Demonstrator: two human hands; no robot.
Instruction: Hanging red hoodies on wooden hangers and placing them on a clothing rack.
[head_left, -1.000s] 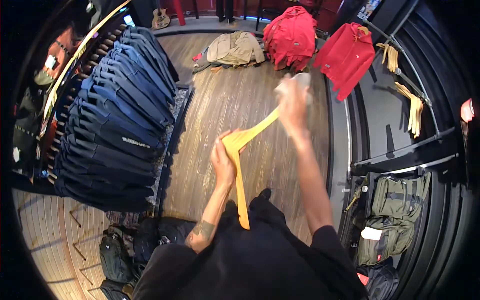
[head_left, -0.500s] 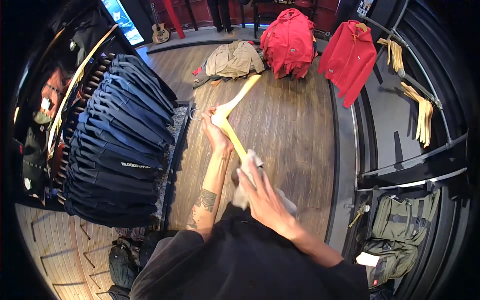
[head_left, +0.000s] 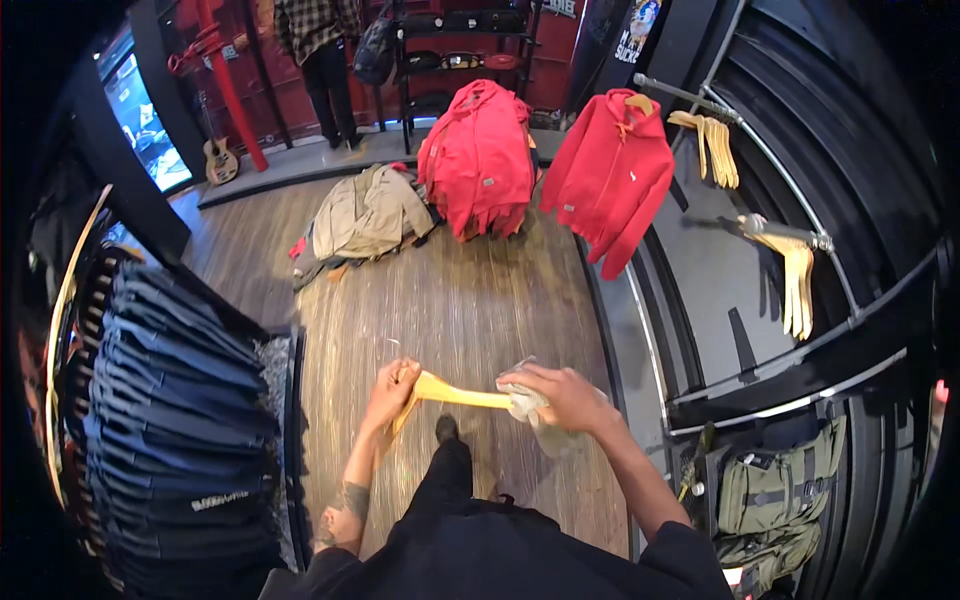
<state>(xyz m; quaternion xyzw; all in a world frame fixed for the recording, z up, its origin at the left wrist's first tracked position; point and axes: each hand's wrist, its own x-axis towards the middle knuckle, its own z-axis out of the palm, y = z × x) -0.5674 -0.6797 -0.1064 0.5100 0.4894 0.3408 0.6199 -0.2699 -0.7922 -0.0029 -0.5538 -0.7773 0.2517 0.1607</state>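
A yellowish wooden hanger (head_left: 462, 396) is held in the air above the floor (head_left: 430, 310), gripped near its bend by the left hand (head_left: 391, 388). One of its arms is clasped through a pale cloth (head_left: 527, 402) by the right hand (head_left: 568, 396). Near the floor's far edge, tan garments (head_left: 365, 218) are piled beside red garments (head_left: 480, 165); by its left edge, dark-blue garments (head_left: 170, 400) are hung.

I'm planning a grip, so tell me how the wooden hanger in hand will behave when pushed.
The wooden hanger is probably stiff: its arm spans from the left hand to the cloth in the right hand without sagging. It seems light, given its slim arms. Its smooth-looking surface may be slippery.
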